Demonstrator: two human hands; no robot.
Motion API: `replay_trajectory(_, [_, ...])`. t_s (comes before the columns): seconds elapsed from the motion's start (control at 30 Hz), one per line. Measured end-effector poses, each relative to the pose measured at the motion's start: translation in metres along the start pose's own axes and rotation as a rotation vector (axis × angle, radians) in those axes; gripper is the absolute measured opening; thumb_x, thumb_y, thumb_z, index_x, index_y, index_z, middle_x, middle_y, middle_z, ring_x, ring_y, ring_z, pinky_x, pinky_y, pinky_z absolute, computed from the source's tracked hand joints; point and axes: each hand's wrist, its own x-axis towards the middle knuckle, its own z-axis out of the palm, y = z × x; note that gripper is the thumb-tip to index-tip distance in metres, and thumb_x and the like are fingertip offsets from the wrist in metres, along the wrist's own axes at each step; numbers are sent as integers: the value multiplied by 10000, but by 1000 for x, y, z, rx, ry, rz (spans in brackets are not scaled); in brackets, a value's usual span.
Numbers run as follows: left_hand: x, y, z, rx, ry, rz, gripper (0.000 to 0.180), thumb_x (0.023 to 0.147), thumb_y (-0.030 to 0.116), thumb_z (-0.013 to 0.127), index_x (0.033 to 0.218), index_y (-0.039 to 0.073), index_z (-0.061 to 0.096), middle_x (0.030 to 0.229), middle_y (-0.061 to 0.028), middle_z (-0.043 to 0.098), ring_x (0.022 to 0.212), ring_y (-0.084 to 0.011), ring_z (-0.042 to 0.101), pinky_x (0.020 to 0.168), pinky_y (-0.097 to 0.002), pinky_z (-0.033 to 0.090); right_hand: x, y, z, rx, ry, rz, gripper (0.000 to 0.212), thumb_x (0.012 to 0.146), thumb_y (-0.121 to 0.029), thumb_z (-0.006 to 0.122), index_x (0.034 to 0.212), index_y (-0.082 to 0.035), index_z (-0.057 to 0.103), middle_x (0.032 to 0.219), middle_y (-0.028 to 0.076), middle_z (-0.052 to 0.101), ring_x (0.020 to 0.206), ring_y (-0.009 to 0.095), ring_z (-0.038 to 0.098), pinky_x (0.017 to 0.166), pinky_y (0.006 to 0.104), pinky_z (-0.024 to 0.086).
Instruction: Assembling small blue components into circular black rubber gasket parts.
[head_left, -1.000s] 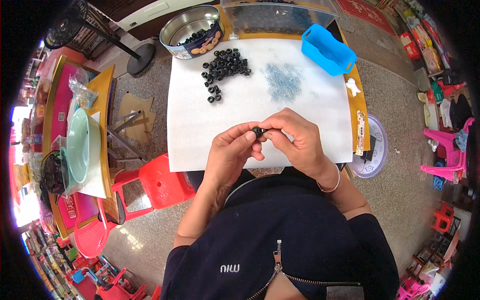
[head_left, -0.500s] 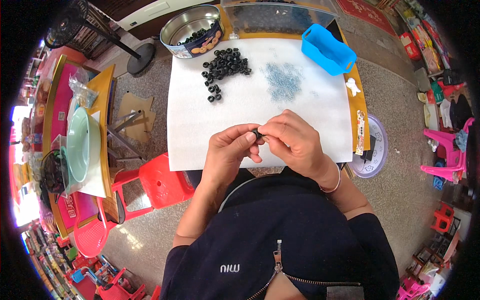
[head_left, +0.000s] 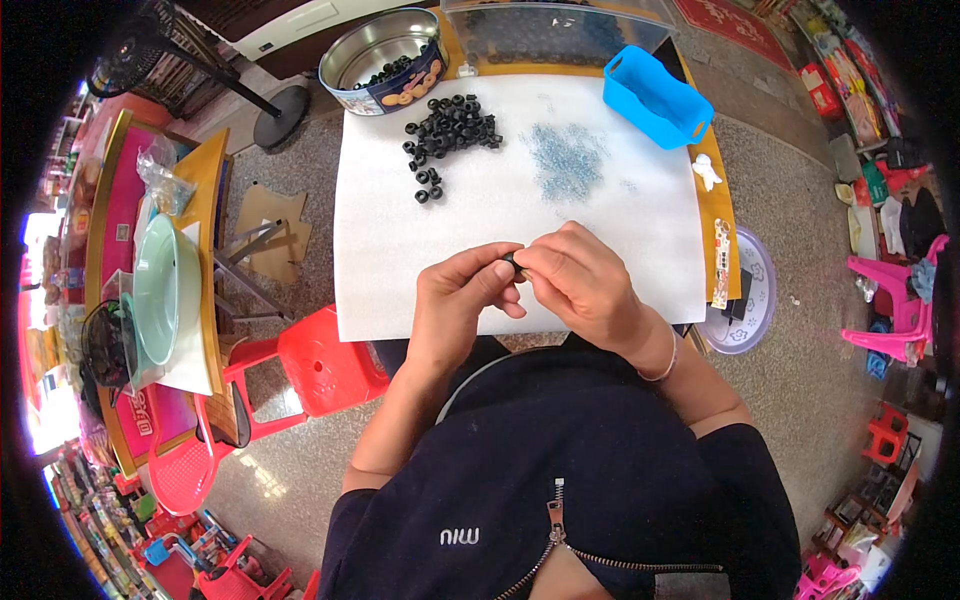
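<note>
Over the near part of a white foam sheet point(head_left: 400, 280), my two hands meet fingertip to fingertip. Between thumb and forefinger, my left hand point(head_left: 462, 292) pinches a small black ring-shaped part point(head_left: 513, 262). My right hand point(head_left: 585, 285) is closed in a pinch against that part; whether it holds a tiny piece of its own is hidden by the fingers. Farther off on the sheet lies a pile of similar black ring-shaped parts point(head_left: 452, 130). To its right, many tiny clear-bluish pieces point(head_left: 566, 162) are spread in a loose patch.
A round tin point(head_left: 348, 97) with more black parts stands at the far left. At the back sits a clear bin point(head_left: 560, 38) of dark parts; a blue basket point(head_left: 655, 122) occupies the far right corner. A red stool point(head_left: 322, 362) is left of the table.
My right fingers have shifted slightly left and closed in over the black part, covering more of it. The piles on the sheet look the same.
</note>
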Motion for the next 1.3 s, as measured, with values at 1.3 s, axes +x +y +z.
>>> replay_trajectory(1.3, [7,-38,12,257,104,366,242,973,161,465,1111,-31,515,709,4,491,535,-28,400,466,-188,338,-17,1,38,764,11,599,346,1002,-231,395,1248,9,436,967,73,530,690,97,544,564,226,477])
